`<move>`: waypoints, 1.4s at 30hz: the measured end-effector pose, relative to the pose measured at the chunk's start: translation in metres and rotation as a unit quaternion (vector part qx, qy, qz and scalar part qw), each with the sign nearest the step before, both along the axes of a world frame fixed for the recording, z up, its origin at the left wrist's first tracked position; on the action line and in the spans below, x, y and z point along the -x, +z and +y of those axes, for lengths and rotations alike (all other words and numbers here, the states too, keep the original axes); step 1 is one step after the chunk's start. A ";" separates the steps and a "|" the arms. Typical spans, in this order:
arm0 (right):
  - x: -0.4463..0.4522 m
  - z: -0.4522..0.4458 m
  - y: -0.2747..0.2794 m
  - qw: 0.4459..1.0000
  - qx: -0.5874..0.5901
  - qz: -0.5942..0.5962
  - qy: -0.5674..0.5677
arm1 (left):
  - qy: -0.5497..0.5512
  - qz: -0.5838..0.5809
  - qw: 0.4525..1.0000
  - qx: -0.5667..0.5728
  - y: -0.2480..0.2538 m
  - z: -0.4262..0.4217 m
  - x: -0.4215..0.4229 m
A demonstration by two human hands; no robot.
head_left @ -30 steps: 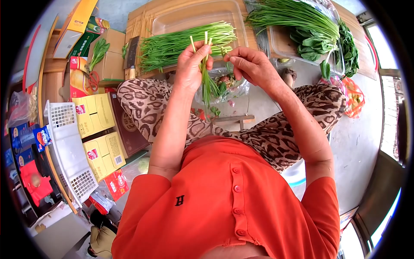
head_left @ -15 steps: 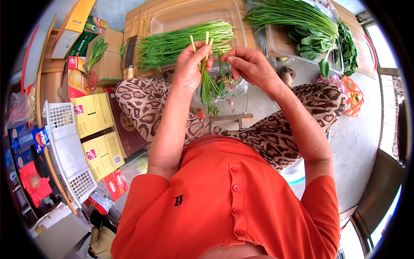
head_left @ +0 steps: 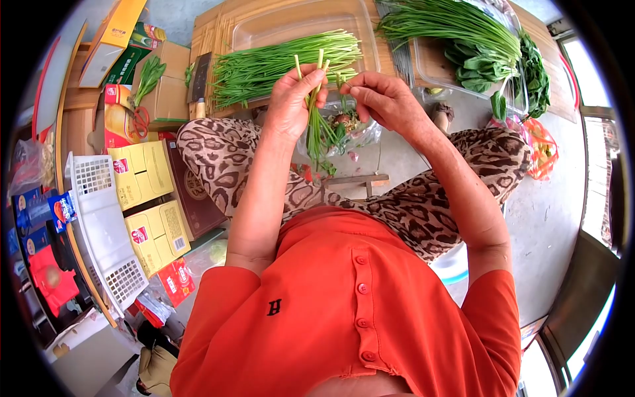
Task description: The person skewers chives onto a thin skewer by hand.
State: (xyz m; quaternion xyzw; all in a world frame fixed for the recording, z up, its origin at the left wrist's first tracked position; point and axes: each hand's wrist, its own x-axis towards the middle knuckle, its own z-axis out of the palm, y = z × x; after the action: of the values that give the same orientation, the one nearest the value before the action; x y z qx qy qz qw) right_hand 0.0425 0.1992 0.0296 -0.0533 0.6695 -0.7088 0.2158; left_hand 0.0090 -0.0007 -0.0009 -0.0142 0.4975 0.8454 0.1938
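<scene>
Pale-ended green stalks (head_left: 318,135) are wrapped in the fingers of my left hand (head_left: 290,102), cut ends up and green ends hanging down. Close beside it on the right, my right hand (head_left: 383,98) pinches a thin green stalk (head_left: 342,86) between thumb and fingertips. Just beyond both hands lies a large bundle of chives (head_left: 264,69), its pale ends pointing right. Below them on the floor, partly hidden, is a plastic bag (head_left: 372,137) holding vegetable scraps.
A cleaver (head_left: 200,74) lies left of the chives, near a clear plastic tray (head_left: 291,21). More long greens (head_left: 456,30) and leafy vegetables (head_left: 473,66) fill the back right. Cartons (head_left: 155,235) and a white plastic rack (head_left: 106,225) stand on the left. A red bag (head_left: 541,152) is at right.
Hardly anything differs. My right fingertips have shifted very slightly, and a bit more of the scraps shows below them. My left hand keeps its grip on the stalks.
</scene>
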 end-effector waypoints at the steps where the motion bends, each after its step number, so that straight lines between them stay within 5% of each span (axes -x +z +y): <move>1: 0.000 0.000 -0.001 1.000 0.000 0.001 0.000 | -0.003 0.001 1.000 0.002 0.001 0.000 0.000; 26: 0.000 -0.004 -0.001 0.999 0.032 -0.010 -0.007 | -0.057 -0.015 0.997 0.051 0.007 0.003 -0.003; 31: 0.000 0.000 0.003 0.999 0.044 -0.014 -0.016 | 0.049 -0.015 0.998 0.038 0.010 0.011 -0.007; 35: 0.000 0.002 -0.001 0.999 0.028 -0.010 -0.033 | 0.077 0.064 0.980 0.173 -0.005 -0.006 0.002; 42: 0.002 0.002 0.000 0.999 0.018 0.006 -0.028 | 0.066 0.070 0.982 0.163 0.008 0.004 -0.004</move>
State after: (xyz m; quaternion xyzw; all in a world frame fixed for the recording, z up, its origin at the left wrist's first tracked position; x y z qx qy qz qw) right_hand 0.0407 0.2014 0.0298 -0.0432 0.6593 -0.7260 0.1909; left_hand 0.0129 0.0029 0.0067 -0.0195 0.6390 0.7628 0.0971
